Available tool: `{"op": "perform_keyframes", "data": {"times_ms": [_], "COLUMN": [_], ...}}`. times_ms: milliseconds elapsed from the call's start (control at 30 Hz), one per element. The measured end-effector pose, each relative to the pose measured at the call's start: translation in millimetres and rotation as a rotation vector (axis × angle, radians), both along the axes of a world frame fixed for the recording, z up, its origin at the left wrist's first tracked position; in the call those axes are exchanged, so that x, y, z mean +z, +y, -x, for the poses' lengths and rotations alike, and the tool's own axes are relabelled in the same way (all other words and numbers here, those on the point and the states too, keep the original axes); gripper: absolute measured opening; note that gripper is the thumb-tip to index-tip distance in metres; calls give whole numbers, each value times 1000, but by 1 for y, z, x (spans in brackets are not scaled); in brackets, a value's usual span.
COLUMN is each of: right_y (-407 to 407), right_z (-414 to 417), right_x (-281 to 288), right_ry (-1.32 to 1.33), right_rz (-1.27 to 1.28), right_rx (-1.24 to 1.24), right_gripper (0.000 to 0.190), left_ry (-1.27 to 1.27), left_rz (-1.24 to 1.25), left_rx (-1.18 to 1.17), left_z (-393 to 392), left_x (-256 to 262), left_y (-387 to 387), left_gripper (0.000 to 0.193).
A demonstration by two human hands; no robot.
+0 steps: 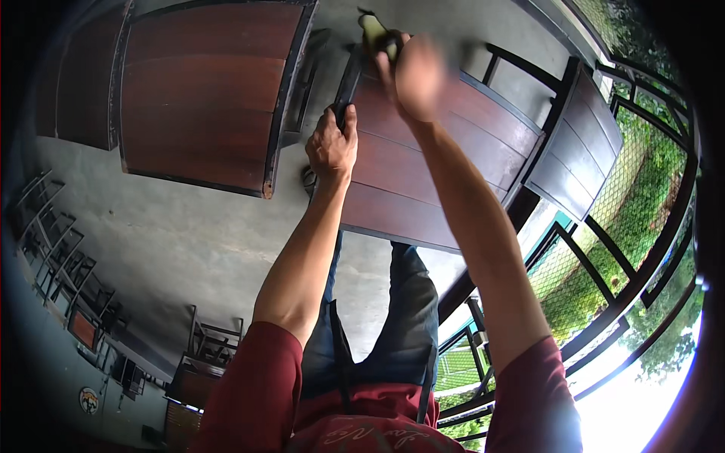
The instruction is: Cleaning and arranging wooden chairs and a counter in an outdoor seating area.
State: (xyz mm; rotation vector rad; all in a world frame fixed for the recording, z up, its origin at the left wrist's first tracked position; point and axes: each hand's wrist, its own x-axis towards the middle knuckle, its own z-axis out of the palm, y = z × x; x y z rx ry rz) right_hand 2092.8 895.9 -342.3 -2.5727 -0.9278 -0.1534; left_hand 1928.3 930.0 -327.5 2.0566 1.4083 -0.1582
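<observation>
Beyond the far end of a brown plank table (391, 164), my right hand (419, 76) is closed around a yellow-green object with dark parts (374, 34). Its exact kind is unclear, and a blurred patch covers much of that hand. My left hand (333, 141) grips the table's dark edge rail (346, 85) on the left side, thumb on the inner side. Both arms reach forward, the right one passing over the tabletop.
Another brown plank table (204, 102) stands to the left on the grey concrete floor (215, 232). A slatted dark bench or seat (578, 147) adjoins on the right, by a mesh railing (612, 255). Stacked chairs (56, 243) line the far left.
</observation>
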Motion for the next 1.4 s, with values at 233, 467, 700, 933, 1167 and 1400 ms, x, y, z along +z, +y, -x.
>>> {"op": "perform_keyframes", "data": {"times_ms": [233,467,700,933,1167,1400], "right_y": [37,-96,-205,-212,-211,-185], "right_z": [-44,-103,-95,88,261,207], "right_x": [-5,-12,11,28,24,25], "right_ry": [365,421,56,396,418,370], "right_rz": [114,330,203,46,161,98], "right_rx": [-55,-213,-186,78,281,397], "right_gripper": [51,50,38,80,79,81], "left_ry": [-51,82,130,53,50,-283], "left_rz": [-118,-104,-176,-338,-300,-48], "left_rx": [-22,-30,-27,-69,-77,-21], "left_z": [-5,-7,-4,0,-11,13], "left_x": [-7,2,-13,-7,-13,-22], "left_y": [-4,-4,-8,-3,-14,9], "left_gripper": [47,63,62,49,63,58]}}
